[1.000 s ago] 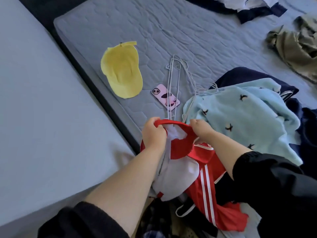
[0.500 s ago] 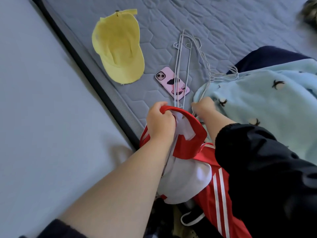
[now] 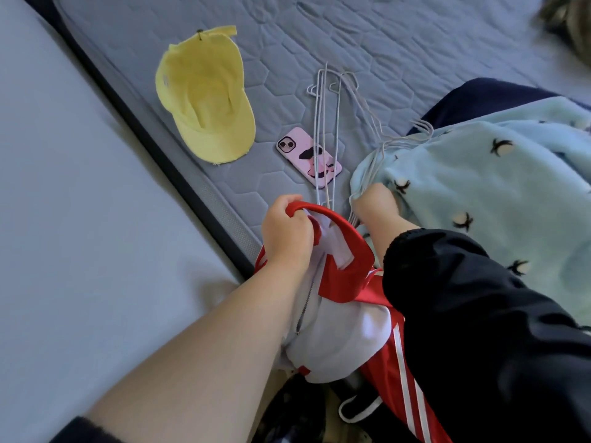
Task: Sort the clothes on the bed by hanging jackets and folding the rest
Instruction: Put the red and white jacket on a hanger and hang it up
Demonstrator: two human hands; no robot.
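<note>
change: right hand [image 3: 375, 206] is off the red collar now and out to the right at the wire hangers; the left hand hasn't let go; view sits closer in on the bed.
yellow cap [image 3: 204, 97]: far left on the mattress [image 3: 415, 43], crown down, well apart from the hands.
left hand [image 3: 286, 231]: fingers curled tight round the collar of the red jacket [image 3: 345, 273], holding it up at the near edge of the mattress.
pink phone [image 3: 308, 158]: flat, just far of the left hand, partly under the hanger wires.
wire hangers [image 3: 329, 129]: bunch lying just far of both hands, long wires running near-to-far, near ends coming in between the hands; a second lot bends right to the fleece edge.
red jacket: bunched, white lining out, hangs down near side between the forearms; not on a hanger yet.
right hand: back to camera, fingers bent under and hidden, on the wires where they meet the fleece; can't tell if it's got one.
key relation: hangers far of the jacket collar, right hand is nearer them, so it likely draws one back to the collar.
light blue fleece [image 3: 479, 193]: heaped right, touching the right hand; navy garment [image 3: 479, 94] beyond it.
</note>
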